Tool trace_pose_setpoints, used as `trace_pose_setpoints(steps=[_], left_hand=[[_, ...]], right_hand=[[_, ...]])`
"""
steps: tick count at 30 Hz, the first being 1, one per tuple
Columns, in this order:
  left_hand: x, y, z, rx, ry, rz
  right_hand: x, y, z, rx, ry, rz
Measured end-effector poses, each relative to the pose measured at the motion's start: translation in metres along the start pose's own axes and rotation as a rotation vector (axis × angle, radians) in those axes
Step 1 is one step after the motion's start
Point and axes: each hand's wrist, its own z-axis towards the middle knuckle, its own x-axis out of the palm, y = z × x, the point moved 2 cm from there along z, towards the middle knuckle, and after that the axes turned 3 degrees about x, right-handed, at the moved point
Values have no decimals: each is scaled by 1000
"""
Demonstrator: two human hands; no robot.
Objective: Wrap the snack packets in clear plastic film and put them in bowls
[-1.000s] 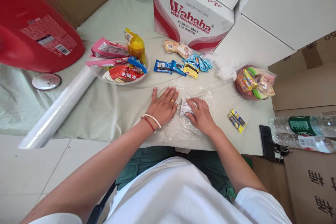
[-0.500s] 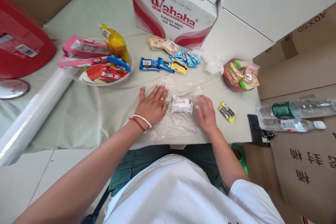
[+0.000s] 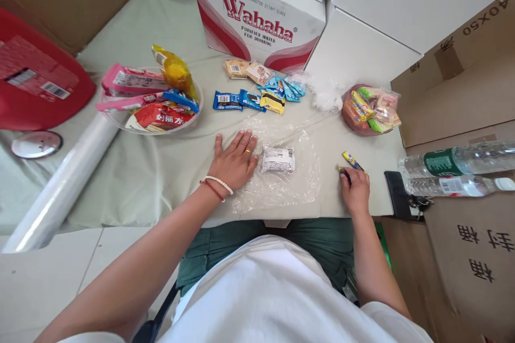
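My left hand (image 3: 234, 163) lies flat with its fingers spread on the left edge of a clear plastic sheet (image 3: 289, 190). Just right of it, a small white printed snack packet (image 3: 278, 159) rests on the sheet. Over at the right, my right hand (image 3: 355, 191) has its fingers closed on a small candy stick packet, mostly covered by the fingers. A second yellow-and-blue candy stick (image 3: 351, 160) lies on the cloth just beyond those fingertips.
Behind the sheet lie several small snack packets (image 3: 252, 100). A clear bowl of snacks (image 3: 156, 129) stands left, beside a plastic film roll (image 3: 68, 182). At right are a reddish bowl (image 3: 354, 123), a black phone (image 3: 396, 195) and two bottles (image 3: 454, 186). A Wahaha carton (image 3: 257, 21) stands behind.
My right hand has moved right, from beside the white packet to the two candy sticks, and has closed on one of them. My left hand stays flat on the sheet.
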Motion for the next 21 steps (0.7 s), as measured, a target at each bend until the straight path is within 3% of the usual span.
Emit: trace_pose_setpoints(steps=[3, 6, 12, 14, 17, 21], left_hand=[[1, 1, 0, 4, 1, 11], [2, 1, 1, 5, 10, 22], [1, 1, 1, -6, 12, 25], [1, 0, 1, -7, 5, 25], [1, 0, 0, 1, -8, 30], [2, 0, -1, 12, -19, 32]], right_hand=[[1, 11, 7, 7, -61, 171], [-2, 36, 28, -15, -12, 333], [-3, 131, 100, -435, 255, 384], [5, 162, 117, -530, 301, 343], [27, 196, 127, -550, 384, 298], [56, 214, 119, -536, 586, 205]])
